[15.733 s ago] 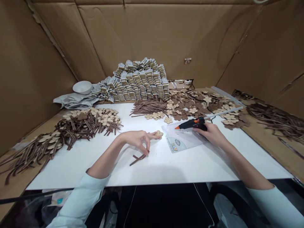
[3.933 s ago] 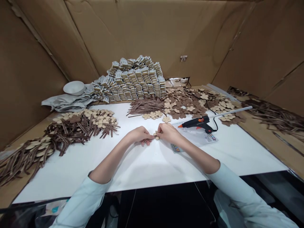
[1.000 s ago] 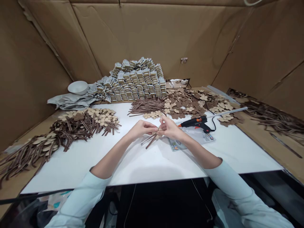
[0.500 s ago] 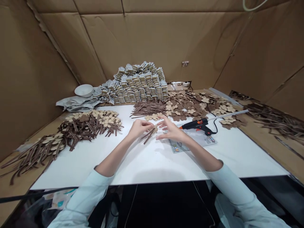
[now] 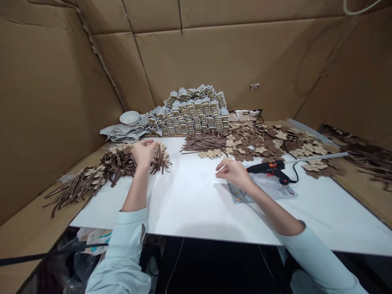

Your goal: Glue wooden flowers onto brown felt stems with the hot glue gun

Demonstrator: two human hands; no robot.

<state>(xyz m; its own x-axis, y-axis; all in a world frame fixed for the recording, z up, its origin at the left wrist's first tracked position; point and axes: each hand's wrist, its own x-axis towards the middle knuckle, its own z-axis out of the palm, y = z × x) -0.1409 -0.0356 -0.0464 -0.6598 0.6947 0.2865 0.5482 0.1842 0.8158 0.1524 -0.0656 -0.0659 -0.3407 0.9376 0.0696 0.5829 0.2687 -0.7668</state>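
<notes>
Brown strips, mixed with tan flowers, make up the left pile (image 5: pixel 118 165) on the left side of the tabletop (image 5: pixel 190 196). Its long axis slants from near left to far right, many strip ends trailing toward the person. Left hand (image 5: pixel 143 155) is over the pile's right part, far nearer to it than the other; fingers bent, tips partly hidden, so cannot tell whether they grip anything. Right hand (image 5: pixel 233 172) is well apart, above bare white, fingers loosely curled, nothing seen between them. Just right of it: glue gun (image 5: pixel 269 167), lying crosswise, nozzle end toward the hand, partly on a printed card (image 5: pixel 266 190). Farther back, sideways between the hands: loose strips (image 5: pixel 203 142).
</notes>
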